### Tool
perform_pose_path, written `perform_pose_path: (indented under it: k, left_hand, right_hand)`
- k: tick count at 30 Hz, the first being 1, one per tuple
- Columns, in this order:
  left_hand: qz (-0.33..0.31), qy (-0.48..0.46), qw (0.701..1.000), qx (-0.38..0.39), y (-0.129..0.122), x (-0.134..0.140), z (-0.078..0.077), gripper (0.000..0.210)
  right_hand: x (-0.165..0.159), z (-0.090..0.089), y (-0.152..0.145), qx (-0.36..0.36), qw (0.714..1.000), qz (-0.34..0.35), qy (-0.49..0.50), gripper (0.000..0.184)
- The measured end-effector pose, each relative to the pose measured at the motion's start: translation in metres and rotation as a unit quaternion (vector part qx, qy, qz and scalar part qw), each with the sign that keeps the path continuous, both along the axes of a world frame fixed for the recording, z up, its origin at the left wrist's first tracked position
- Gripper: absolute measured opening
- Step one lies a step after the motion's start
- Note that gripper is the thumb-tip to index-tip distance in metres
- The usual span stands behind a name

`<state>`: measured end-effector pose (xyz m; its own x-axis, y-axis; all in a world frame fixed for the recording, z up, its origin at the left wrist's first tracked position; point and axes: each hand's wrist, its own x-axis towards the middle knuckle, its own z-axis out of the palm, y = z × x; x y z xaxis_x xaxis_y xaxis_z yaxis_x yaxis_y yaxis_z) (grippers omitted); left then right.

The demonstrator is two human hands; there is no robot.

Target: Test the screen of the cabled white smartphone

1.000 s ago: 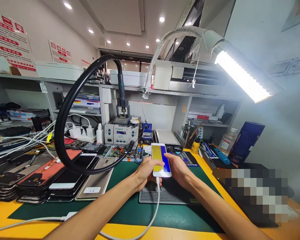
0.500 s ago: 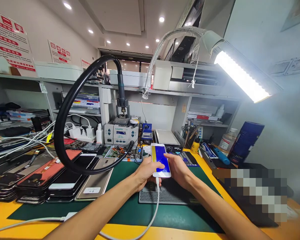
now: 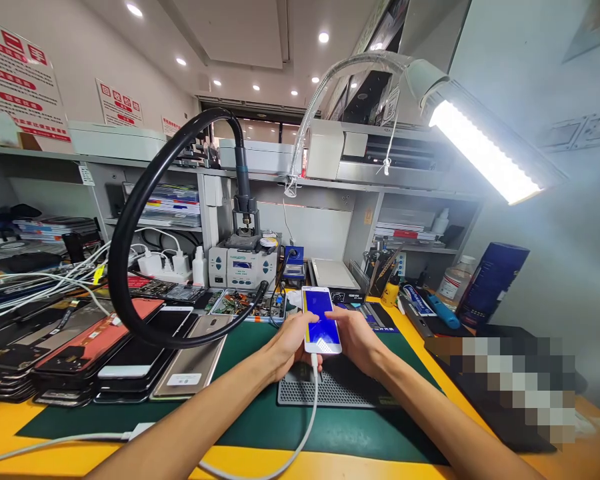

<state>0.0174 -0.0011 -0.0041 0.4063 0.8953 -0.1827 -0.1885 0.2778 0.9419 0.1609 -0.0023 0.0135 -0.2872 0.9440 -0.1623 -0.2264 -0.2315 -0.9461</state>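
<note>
A white smartphone (image 3: 324,338) with a mostly blue screen is held upright in front of me, above the mat. A thin yellow strip shows along the screen's left edge. My left hand (image 3: 291,343) is wrapped round the phone's left side and back, its thumb over the left part of the screen. On the other side, my right hand (image 3: 359,337) grips the right edge, with its thumb at the screen's border; its other fingers are largely hidden. A white charging cable (image 3: 314,393) is plugged into the phone's bottom end and curves down to the table edge.
A grey perforated pad (image 3: 325,393) lies on the green mat (image 3: 260,427) under my hands. Stacked phones (image 3: 145,353) stand left, below a looping black hose (image 3: 117,267). Behind are a soldering or hot-air station (image 3: 243,267) and a parts tray (image 3: 250,307). A bright lamp (image 3: 485,153) hangs right.
My left thumb has slid up the screen from its lower part. The yellow band on the left has narrowed and blue covers more. The right hand has barely moved.
</note>
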Motion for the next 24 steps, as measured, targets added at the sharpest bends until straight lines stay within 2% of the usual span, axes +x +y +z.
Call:
perform_pose_path:
  k: [1,5,8,11,13,16,19,24]
  left_hand:
    - [0.000,0.003,1.000,0.008,-0.0009,-0.0002,-0.0003,0.022]
    - [-0.011,0.000,1.000,0.023,-0.0025,-0.0021,-0.0012,0.038]
    - [-0.016,-0.013,1.000,0.011,-0.0008,-0.0026,-0.0015,0.034]
    - [-0.028,-0.027,0.999,-0.006,0.0015,-0.0020,-0.0013,0.032]
    - [-0.033,-0.033,0.999,-0.014,0.0020,-0.0015,-0.0007,0.039]
    - [-0.025,-0.016,0.999,-0.012,0.0000,-0.0008,0.0011,0.044]
    - [-0.008,0.007,1.000,0.016,-0.0038,-0.0004,0.0034,0.039]
    - [0.008,0.010,1.000,0.020,-0.0036,0.0002,0.0027,0.025]
  right_hand:
    - [-0.0010,0.0007,0.0007,-0.016,1.000,-0.008,-0.001,0.019]
    - [-0.0036,-0.0001,0.0033,-0.026,0.999,-0.024,-0.015,0.027]
    - [-0.0024,-0.0044,0.0042,0.014,0.999,-0.027,-0.035,0.023]
    - [0.0005,-0.0076,0.0029,0.062,0.997,0.007,-0.046,0.038]
    - [0.0021,-0.0074,0.0014,0.069,0.997,0.021,-0.038,0.041]
    - [0.0030,-0.0048,0.0008,0.053,0.998,0.020,-0.016,0.033]
    - [0.0028,-0.0025,0.0029,0.017,1.000,0.014,0.011,0.020]
    - [0.0009,0.0011,0.0040,-0.013,0.999,0.013,0.049,0.034]
